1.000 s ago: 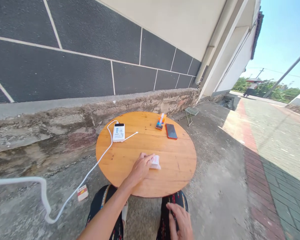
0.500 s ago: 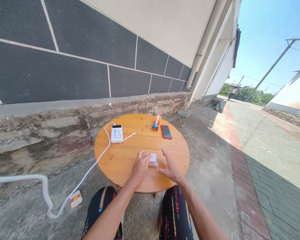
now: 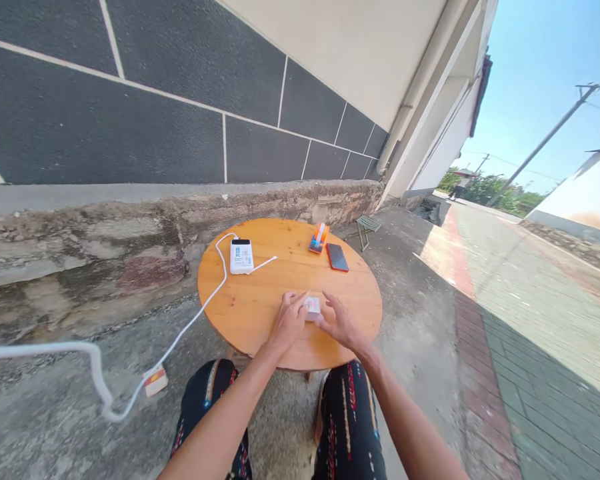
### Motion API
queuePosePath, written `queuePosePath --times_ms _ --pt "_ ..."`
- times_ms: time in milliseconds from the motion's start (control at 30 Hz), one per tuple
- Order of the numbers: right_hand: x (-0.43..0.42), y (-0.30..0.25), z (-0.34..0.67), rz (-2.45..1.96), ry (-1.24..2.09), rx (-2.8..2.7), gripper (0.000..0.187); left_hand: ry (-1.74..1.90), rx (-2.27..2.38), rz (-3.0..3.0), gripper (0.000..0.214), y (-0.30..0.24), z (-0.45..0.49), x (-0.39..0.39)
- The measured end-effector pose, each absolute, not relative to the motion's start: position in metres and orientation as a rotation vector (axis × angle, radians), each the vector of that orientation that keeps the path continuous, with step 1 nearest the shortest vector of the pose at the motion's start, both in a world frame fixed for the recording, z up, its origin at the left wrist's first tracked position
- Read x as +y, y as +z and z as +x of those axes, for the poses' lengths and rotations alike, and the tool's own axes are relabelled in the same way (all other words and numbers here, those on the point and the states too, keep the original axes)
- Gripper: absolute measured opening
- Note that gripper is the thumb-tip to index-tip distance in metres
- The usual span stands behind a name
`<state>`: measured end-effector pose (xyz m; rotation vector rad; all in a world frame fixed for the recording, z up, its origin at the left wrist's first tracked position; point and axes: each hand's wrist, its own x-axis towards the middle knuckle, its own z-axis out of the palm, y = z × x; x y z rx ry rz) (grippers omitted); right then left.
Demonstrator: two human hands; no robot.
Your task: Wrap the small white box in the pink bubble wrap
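Observation:
On the near half of the round wooden table lies a small white box-like block with faint pink marks on top. It may be a stack; its kind is too small to make out. My left hand holds its left side, with fingertips on its upper edge. At the right, my right hand has its fingers apart, the thumb close to or touching the block's lower right corner.
Toward the back are an orange tape dispenser, a red-edged phone and a white power bank with a white cable. A folding stool stands behind; a small carton lies on the ground.
My right hand has moved left, closer to the block. My left hand stays on the block. The camera view has shifted slightly, so the table appears higher and further right.

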<state>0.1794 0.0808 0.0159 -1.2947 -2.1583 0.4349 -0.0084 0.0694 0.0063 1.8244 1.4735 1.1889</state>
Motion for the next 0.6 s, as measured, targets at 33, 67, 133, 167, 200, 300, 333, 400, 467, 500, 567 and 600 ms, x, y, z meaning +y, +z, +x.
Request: queuePosePath --times_ms 33,67,133,167,200,300,333,400,467,500,567,600 --pt "0.077 0.016 0.183 -1.301 0.421 -2.141 0.072 1.198 1.472 1.821 0.042 0.010 -0.010 0.068" --pt "0.073 0.015 0.187 -1.307 0.408 -2.125 0.072 1.209 1.474 1.816 0.043 0.014 -0.013 0.064" --pt "0.063 0.014 0.197 -1.323 0.393 -2.098 0.070 1.240 1.482 1.805 0.048 0.022 -0.020 0.047" --pt "0.057 0.013 0.203 -1.336 0.386 -2.080 0.068 1.255 1.481 1.803 0.049 0.024 -0.024 0.034" --pt "0.049 0.010 0.210 -1.357 0.374 -2.049 0.065 1.290 1.473 1.814 0.048 0.023 -0.031 0.018" --pt "0.021 -0.007 0.240 -1.464 0.294 -1.839 0.049 1.267 1.456 1.911 0.040 0.000 -0.061 -0.044" --pt "0.010 -0.017 0.252 -1.520 0.264 -1.722 0.046 1.233 1.484 1.921 0.037 -0.015 -0.075 -0.066" --pt "-0.013 -0.040 0.272 -1.646 0.282 -1.482 0.046 1.216 1.690 1.804 0.033 -0.052 -0.107 -0.109" --pt "-0.032 -0.063 0.282 -1.755 0.354 -1.320 0.048 1.121 1.991 1.484 0.036 -0.092 -0.139 -0.144" --pt "-0.040 -0.073 0.282 -1.791 0.394 -1.297 0.048 1.047 2.088 1.306 0.037 -0.109 -0.151 -0.157" --pt "-0.050 -0.087 0.272 -1.813 0.409 -1.385 0.047 0.813 2.158 1.039 0.037 -0.136 -0.166 -0.175" --pt "-0.051 -0.091 0.264 -1.808 0.372 -1.478 0.047 0.725 2.125 0.998 0.036 -0.144 -0.168 -0.179"
